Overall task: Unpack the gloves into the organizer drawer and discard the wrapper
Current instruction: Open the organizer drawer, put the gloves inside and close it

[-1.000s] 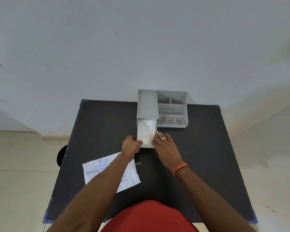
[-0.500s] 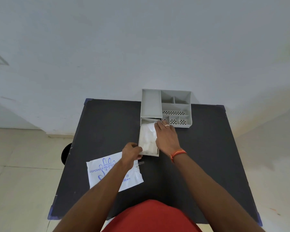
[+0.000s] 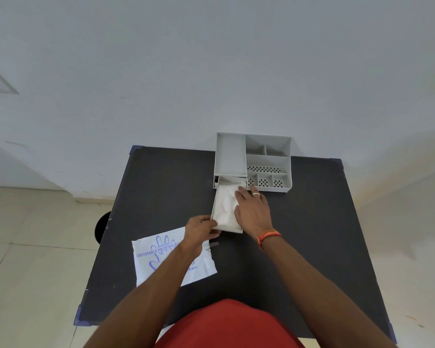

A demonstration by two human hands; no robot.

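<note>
White gloves in the drawer under the flat right hand, left hand grip pinching its front

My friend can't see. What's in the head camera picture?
Two hands tuck white gloves into a pulled-out grey drawer: the left hand holds its front, the right hand presses down. The wrapper lies on the black table.

I see open table right; wrapper blocks near-left, organizer blocks far edge.
</note>
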